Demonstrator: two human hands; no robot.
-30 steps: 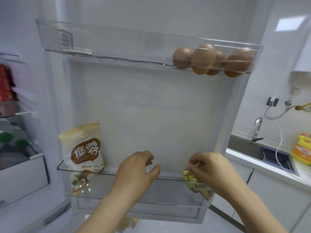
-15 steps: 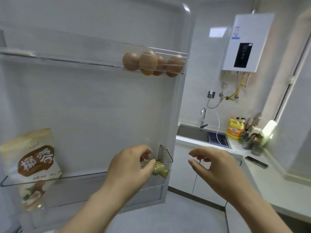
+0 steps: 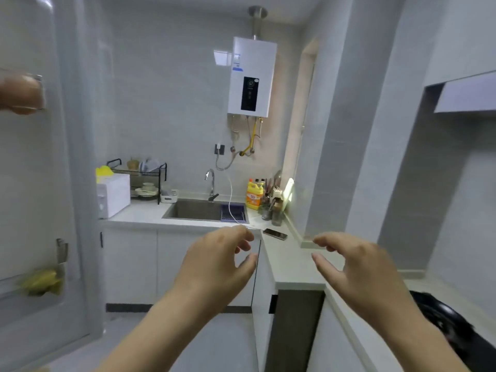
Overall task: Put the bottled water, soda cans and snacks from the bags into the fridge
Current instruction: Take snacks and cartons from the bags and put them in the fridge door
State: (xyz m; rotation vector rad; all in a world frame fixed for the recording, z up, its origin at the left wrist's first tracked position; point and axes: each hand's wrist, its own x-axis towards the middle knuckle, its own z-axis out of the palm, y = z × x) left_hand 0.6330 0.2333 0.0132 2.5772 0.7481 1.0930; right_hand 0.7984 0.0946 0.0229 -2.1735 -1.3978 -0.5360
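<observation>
In front of the sink, low and near the camera: left hand, fingers loosely curled, thumb set apart from them by a wide gap, nothing held. Right of the sink, over the counter: right hand, likewise half-curled, thumb and fingers apart, empty. No contact between the two hands.

Far left of the sink: open fridge door, blurred. Far left of the sink and lower, in a clear door bin: yellow-green snack, at the bin's right end, well apart from both hands. Far left of the sink and higher, also on the door: brown egg, blurred, cut off by the frame edge.

Just behind the sink: faucet. Just right of the sink: yellow bottle, upright, beside a cluster of utensils. Right of the sink and nearer: phone, flat on the counter. High above the sink, on the wall: white heater, pipes under it. Left of the sink: black rack with bowls, then a white boxy appliance further left. Far right of the sink and lower: black pan, partly hidden by the right forearm.
</observation>
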